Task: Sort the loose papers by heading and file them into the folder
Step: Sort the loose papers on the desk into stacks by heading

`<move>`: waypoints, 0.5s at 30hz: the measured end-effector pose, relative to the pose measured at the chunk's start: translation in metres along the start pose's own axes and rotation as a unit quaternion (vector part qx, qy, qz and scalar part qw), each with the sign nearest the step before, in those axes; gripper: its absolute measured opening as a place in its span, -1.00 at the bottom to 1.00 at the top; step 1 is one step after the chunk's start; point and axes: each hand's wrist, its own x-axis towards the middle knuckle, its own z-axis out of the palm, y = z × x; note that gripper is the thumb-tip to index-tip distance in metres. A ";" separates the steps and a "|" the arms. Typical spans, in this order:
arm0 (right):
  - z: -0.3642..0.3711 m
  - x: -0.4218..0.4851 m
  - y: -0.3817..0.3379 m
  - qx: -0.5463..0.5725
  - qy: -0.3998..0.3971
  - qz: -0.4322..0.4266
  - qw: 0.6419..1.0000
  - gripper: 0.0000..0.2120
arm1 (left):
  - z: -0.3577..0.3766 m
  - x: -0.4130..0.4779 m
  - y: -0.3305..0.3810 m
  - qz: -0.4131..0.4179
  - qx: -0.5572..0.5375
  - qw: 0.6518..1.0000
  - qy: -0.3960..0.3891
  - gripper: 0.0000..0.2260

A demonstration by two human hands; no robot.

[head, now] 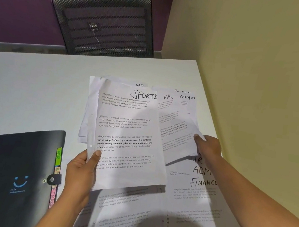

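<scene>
While I've got the stack fanned like this, the trick is to read the handwritten heading in the top corner and ignore the body text, since every page has the same village-life paragraphs. My left hand (80, 170) is clamped on the SPORTS sheet (129, 139) at its lower left edge, thumb on the front and fingers behind. My right hand (208, 145) pinches the HR sheet (167, 115) and ADMIN sheet (186, 106) together near their lower right corner, held up behind and to the right of SPORTS. More pages sit behind those, but I can only half read their headings.

To do this well, I'd keep the grips low so no heading gets covered, then peel off one page at a time and make a separate pile for each heading. Thin paper sticks together, so two could easily lift as one.

The loose pages (196, 202) lying flat under my arms overlap messily. One reads FINANCE, with HR and what looks like ADMIN peeking out above it.

The folder (11, 172) is on the table (27, 84) just left of my left hand. It's black with a smiley face and strapped closed, with coloured tabs (58, 156) along its right edge. The green one says HR.
</scene>
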 end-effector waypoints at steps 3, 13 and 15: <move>0.000 0.001 -0.004 0.048 -0.001 -0.004 0.999 -0.83 | 0.002 0.000 0.001 0.006 -0.006 1.000 -0.003 -0.78; 0.004 0.007 -0.015 0.030 0.006 -0.031 0.999 -0.87 | -0.001 0.001 -0.001 0.010 -0.009 1.000 -0.001 -0.77; 0.004 0.006 -0.017 0.013 0.003 -0.035 0.999 -0.93 | -0.002 0.001 -0.002 0.007 -0.006 1.000 0.001 -0.77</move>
